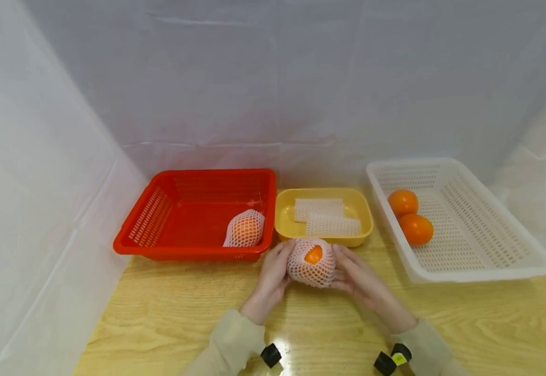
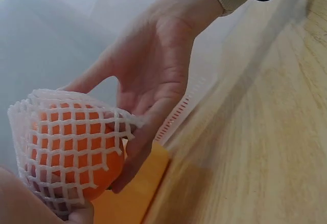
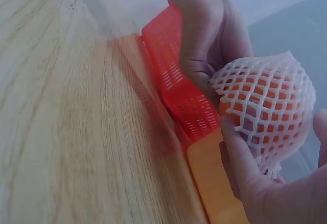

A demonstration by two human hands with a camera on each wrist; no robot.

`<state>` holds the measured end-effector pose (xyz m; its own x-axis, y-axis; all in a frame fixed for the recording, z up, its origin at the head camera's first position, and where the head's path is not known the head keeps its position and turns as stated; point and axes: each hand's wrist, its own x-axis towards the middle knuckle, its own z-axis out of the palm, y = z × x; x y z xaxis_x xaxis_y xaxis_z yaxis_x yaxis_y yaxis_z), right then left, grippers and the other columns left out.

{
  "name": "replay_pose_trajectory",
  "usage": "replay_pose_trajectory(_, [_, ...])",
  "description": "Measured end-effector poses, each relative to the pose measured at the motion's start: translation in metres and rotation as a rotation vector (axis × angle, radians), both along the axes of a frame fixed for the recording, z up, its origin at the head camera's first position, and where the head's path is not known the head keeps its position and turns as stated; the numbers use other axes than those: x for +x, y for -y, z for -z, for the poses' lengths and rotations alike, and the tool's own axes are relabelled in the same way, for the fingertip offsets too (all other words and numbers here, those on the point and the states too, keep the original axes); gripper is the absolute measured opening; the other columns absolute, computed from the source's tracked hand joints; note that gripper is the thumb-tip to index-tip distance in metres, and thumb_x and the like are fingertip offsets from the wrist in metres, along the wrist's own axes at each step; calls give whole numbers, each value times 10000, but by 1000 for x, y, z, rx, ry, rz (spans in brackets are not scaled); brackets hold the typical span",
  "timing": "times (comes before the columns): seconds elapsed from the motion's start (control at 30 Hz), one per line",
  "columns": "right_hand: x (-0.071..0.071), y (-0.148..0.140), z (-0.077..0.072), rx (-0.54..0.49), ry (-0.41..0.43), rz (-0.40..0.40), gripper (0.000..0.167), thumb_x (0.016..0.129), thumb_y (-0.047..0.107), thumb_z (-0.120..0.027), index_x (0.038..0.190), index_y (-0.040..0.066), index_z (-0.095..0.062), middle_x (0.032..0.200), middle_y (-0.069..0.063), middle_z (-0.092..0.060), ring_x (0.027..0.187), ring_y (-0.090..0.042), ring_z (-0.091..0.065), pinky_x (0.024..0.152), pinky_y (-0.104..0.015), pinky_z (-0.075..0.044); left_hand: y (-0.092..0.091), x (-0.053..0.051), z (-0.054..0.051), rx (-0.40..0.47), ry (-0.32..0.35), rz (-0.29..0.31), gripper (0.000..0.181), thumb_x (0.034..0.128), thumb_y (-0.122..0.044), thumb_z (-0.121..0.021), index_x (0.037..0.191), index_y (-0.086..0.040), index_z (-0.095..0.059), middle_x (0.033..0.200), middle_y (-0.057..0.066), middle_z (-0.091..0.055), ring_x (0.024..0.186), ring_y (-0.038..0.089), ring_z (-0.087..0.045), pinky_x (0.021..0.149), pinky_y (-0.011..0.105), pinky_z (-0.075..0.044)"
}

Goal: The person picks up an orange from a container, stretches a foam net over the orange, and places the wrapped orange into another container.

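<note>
Between my two hands, above the table just in front of the yellow tray, is an orange (image 1: 313,254) in a white foam net (image 1: 317,274). A round patch of its peel shows bare through the net's mouth in the head view. My left hand (image 1: 273,274) grips it from the left, thumb on the net. From the other side my right hand (image 1: 359,279) holds it with thumb and fingers. In the left wrist view, the net (image 2: 71,147) leaves the orange's lower side (image 2: 110,175) uncovered near the left fingertips. The right wrist view shows the net (image 3: 271,101) stretched around most of it.
A red basket (image 1: 198,253) at left holds one netted orange (image 1: 246,228). Flat foam nets (image 1: 333,225) lie in the yellow tray (image 1: 284,222) at the middle. Two bare oranges (image 1: 416,230) sit in the white basket (image 1: 484,275) at right. White sheeting (image 1: 273,78) stands behind.
</note>
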<state>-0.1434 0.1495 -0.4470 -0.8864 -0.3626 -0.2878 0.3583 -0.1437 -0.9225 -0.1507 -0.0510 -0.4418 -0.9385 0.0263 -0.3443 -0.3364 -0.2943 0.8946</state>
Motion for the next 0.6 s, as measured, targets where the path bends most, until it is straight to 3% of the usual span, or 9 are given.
replay_pose_trajectory(0.13, [0,1,-3,4,5,-27,646,1077,425,-456,1530,25,-225,1351,-208,-530,1029,-191,-662,885,-331,-568,-2,-1,-8,-28,-29,11,389,1048,-328,-558,1262,-15,-639,1089,37,-627,928,126,-548,735,233,-453])
replay_pose_trajectory(0.3, [1,3,-4,-27,14,-21,645,1073,387,-474,1561,64,-205,1463,-239,-439,1100,-185,-627,914,-325,-547,-3,-4,-14,-41,-6,3,450,1018,-390,-597,1307,-49,-651,1202,62,-650,1052,167,-567,897,300,-459])
replay_pose_trajectory(0.43, [2,3,-6,-68,-23,-48,624,1067,357,-488,1544,55,-223,1376,-151,-507,1076,-158,-620,892,-303,-544,-4,-7,-14,-24,8,-2,469,995,-402,-631,1316,-62,-660,1240,64,-661,1085,171,-576,967,333,-451])
replay_pose_trajectory(0.6, [4,2,-7,-125,-118,-125,449,1074,307,-469,1453,104,-340,1272,-59,-556,1037,-156,-627,873,-301,-547,-4,-9,-8,44,3,15,446,988,-372,-650,1293,-46,-670,1192,14,-689,1068,125,-602,977,303,-470])
